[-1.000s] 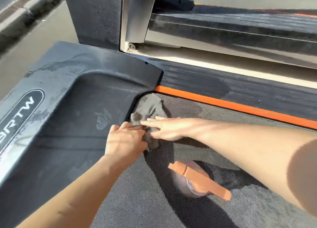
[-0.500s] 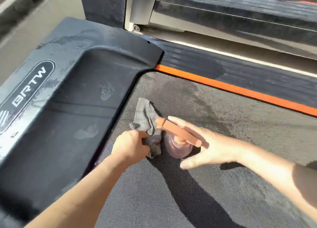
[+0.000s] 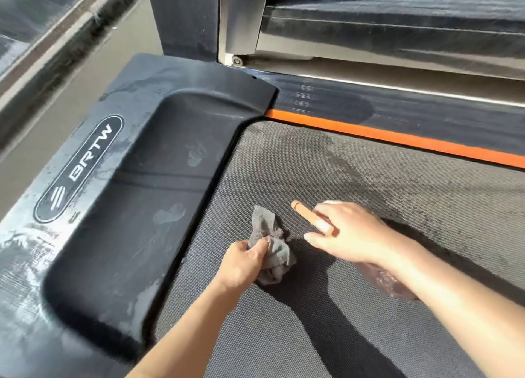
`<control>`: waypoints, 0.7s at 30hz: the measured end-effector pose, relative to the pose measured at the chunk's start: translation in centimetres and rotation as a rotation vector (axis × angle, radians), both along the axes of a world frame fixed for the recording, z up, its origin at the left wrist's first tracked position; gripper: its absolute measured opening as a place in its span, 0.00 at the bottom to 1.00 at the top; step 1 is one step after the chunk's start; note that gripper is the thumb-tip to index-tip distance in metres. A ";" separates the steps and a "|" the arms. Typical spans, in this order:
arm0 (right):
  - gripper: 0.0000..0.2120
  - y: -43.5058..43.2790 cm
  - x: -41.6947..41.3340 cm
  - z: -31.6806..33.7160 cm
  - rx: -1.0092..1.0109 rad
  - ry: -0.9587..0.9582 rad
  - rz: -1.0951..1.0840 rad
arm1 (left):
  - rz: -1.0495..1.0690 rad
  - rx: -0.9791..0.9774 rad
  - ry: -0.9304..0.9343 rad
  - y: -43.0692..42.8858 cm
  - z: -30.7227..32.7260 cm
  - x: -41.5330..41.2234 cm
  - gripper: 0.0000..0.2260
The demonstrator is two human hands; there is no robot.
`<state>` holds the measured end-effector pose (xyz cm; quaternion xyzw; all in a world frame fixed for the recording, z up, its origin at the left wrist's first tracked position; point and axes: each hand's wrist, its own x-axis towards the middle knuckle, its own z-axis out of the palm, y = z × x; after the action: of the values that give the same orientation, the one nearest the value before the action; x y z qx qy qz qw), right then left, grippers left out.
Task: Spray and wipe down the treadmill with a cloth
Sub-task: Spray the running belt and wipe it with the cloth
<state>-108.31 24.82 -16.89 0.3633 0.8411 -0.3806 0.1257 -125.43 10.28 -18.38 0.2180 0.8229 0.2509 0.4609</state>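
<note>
Clutching crumpled grey cloth (image 3: 279,249) in left grip (image 3: 244,262), on treadmill belt (image 3: 355,335). Holding spray bottle (image 3: 389,282) in right grip (image 3: 350,232), wrapped over orange nozzle (image 3: 311,216); clear body mostly hidden under wrist.

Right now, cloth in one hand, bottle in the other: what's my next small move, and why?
Probably lift the bottle and spray the cover: the right hand grips it, the cover shows smudges and handprints, and the left hand holds the cloth bunched, ready to wipe.
</note>
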 end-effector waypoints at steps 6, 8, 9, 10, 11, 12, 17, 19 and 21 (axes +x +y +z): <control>0.25 -3.3 -0.3 -2.1 0.259 0.021 -0.241 | -0.009 0.035 -0.074 -0.6 -0.3 1.8 0.11; 0.27 -3.3 -0.5 -2.3 0.339 0.002 -0.270 | -0.058 0.024 -0.082 -0.3 -0.3 2.3 0.11; 0.27 -3.5 -0.7 -2.5 0.369 -0.002 -0.264 | -0.068 0.026 -0.100 -0.2 -0.3 2.5 0.10; 0.26 -3.7 -0.7 -2.5 0.395 -0.004 -0.256 | -0.071 0.037 -0.127 -0.1 -0.3 2.6 0.09; 0.25 -3.8 -0.7 -2.5 0.407 -0.001 -0.247 | -0.070 0.046 -0.151 0.0 -0.2 2.7 0.09; 0.24 -3.7 -0.7 -2.5 0.399 0.009 -0.243 | -0.067 0.051 -0.154 0.1 -0.3 2.7 0.11; 0.21 -3.3 -1.1 -2.5 0.261 0.047 -0.241 | -0.085 0.068 -0.193 -0.7 -0.5 2.4 0.08; 0.20 -3.3 -1.3 -2.6 0.337 0.027 -0.270 | -0.131 0.075 -0.124 -1.1 -0.3 2.6 0.10; 0.20 -3.1 -1.4 -2.5 0.406 0.020 -0.307 | -0.191 0.082 0.006 -1.3 0.0 2.4 0.10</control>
<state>-109.71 21.69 -19.38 0.5006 0.8365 -0.2220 -0.0177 -123.00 9.01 -18.42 0.3150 0.7886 0.2387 0.4710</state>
